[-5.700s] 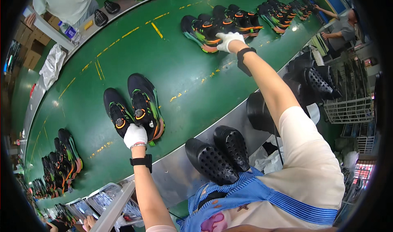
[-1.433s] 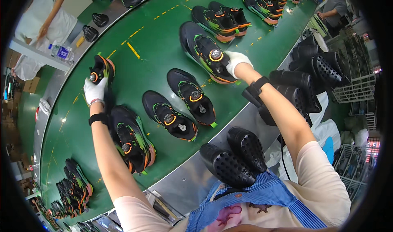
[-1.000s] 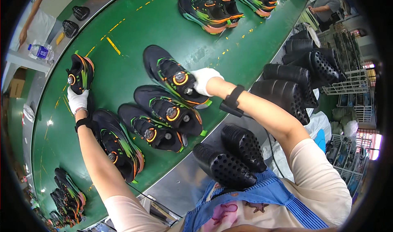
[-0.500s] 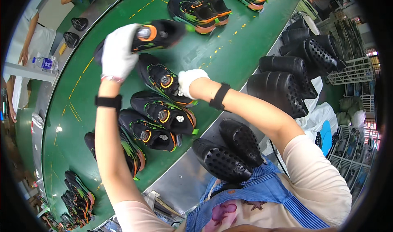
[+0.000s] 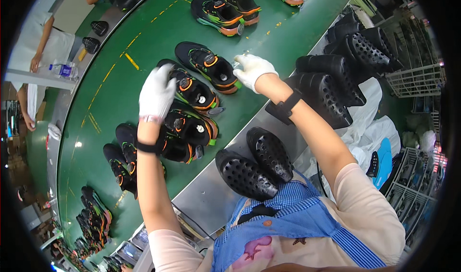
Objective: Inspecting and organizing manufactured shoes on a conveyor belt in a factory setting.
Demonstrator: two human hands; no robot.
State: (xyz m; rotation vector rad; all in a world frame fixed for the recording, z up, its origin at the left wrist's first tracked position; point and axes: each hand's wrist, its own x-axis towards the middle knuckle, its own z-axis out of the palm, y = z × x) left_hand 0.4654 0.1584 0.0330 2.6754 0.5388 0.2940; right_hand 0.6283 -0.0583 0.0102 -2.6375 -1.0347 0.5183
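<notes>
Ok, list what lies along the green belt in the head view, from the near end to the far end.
Cluster of dark shoes → black shoe pair → left hand on a black and orange shoe → right hand by the next shoe → green-soled shoe pair.

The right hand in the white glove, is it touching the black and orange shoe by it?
Touching. In the head view the right hand has its gloved fingertips resting on the heel end of the black and orange shoe on the green belt, with no gap showing.
</notes>
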